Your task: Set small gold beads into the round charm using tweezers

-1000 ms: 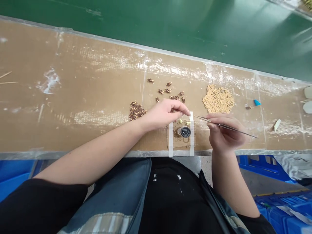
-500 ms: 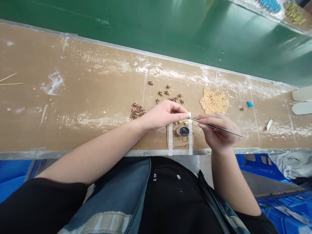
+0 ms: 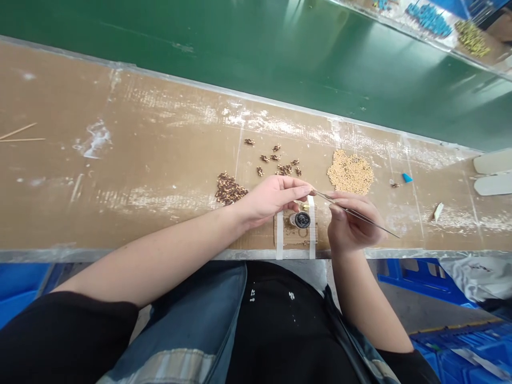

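the right hand (image 3: 354, 218) has its grip clamped on thin grey metal tweezers (image 3: 323, 196), tips at the left hand (image 3: 276, 198), whose thumb and forefinger are together; any piece between is too small to tell. several brown-and-gold clusters (image 3: 274, 157) lie apart, seemingly done; a brown-and-gold heap (image 3: 229, 188) and tiny tan beads (image 3: 350, 172) are apparently left.

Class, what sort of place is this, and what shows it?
Probably a small-parts workshop: tweezers in the right hand, and heaps of brown pieces and tan pieces on a long bench.
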Motion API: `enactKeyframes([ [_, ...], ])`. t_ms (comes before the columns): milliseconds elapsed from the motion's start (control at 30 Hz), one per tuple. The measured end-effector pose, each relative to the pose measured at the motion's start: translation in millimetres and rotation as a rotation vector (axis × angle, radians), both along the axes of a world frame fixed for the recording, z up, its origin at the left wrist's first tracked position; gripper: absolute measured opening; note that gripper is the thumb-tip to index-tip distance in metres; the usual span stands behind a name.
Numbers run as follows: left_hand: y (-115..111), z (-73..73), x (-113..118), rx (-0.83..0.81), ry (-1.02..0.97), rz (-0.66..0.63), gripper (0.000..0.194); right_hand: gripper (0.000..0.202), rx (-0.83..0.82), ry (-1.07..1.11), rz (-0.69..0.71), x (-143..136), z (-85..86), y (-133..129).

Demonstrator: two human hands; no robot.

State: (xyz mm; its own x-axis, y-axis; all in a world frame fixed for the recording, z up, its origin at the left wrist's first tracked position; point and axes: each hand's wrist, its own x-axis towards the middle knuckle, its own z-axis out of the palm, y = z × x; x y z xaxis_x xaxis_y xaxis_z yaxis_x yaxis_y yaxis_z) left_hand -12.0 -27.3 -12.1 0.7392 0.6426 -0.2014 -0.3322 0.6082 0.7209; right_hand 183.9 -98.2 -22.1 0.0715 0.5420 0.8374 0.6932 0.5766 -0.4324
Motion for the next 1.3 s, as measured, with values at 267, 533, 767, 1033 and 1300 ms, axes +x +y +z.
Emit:
enactKeyframes([
  [267,-2.1,1.7,1.0,-0.083,0.007,-0.012,0.012,0.011,-0.014,0.027,-0.029,-0.4,-2.4,0.8],
  [533,-1.2,0.2,-0.6,-0.002,0.052,-0.001,0.013,0.008,-0.015,0.164,0.067,-4.6,1.2,1.9],
  [767,-1.2,-3.8,0.3,0.078,0.104,-0.014,0.017,0.008,-0.034,0.214,0.097,-5.4,2.6,2.5],
  [1033,-0.9,0.4,-1.5,0.119,0.135,-0.008,0.016,0.015,-0.025,0.15,0.112,3.9,-1.5,0.5],
  [1300,-2.1,-0.5,-0.7,0.138,0.135,0.002,0.017,0.018,-0.009,0.168,0.138,2.0,-1.4,-0.3],
])
